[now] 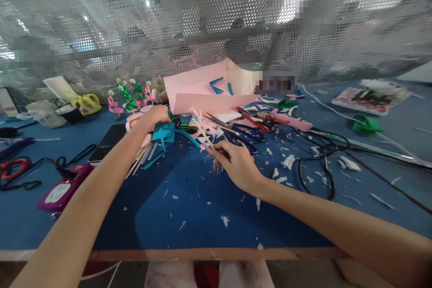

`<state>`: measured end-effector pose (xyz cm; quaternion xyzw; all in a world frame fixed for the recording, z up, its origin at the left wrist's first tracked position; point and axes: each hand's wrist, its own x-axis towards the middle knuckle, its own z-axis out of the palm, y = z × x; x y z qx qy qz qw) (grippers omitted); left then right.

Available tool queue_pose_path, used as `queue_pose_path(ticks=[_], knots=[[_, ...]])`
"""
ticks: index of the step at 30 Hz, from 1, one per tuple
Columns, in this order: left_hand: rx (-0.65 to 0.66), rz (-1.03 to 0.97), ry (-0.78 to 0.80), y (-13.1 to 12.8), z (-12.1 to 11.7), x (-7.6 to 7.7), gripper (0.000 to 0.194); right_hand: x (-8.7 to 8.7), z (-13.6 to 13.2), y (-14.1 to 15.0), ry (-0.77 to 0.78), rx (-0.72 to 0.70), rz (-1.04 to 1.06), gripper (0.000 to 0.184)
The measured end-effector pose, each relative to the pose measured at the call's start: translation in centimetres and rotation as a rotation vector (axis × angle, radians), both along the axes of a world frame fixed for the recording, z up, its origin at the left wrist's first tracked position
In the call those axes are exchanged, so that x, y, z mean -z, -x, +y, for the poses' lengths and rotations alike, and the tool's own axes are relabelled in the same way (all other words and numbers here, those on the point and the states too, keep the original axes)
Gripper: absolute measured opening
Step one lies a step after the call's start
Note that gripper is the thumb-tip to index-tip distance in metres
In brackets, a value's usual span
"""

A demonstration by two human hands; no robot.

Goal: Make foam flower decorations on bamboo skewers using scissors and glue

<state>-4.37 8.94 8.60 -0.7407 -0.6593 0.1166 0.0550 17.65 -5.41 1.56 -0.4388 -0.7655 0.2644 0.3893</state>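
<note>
My right hand (pixel 232 162) is closed on a thin wooden stick (pixel 202 131), which points up and left over the paper scraps. Dark blue-handled scissors (pixel 248 132) lie just beyond it. My left hand (pixel 162 113) reaches to the left edge of the pile, beside a large pink paper sheet (pixel 195 85). Something green shows at its fingertips, but most of its fingers are hidden. Bright blue paper strips (pixel 164 132) and a bunch of thin sticks (pixel 138 159) lie below that wrist.
A pink tool with a cord (pixel 295 121) rests on the right, near a looped black cable (pixel 332 175). Left are a purple box (pixel 65 189), a black flat device (pixel 110 141) and small pink and green paper figures (pixel 126 94). White scraps dot the blue tabletop (pixel 162 220).
</note>
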Motion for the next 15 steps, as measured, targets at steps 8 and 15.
queue_pose_path(ticks=[8,15], knots=[[0.038,-0.072,-0.086,0.7,0.3,1.1,0.038,0.2,0.2,0.2,0.014,0.002,-0.020,0.025],[0.060,-0.073,-0.098,1.4,0.5,2.7,0.046,0.1,0.4,-0.2,0.022,-0.009,-0.034,0.024]])
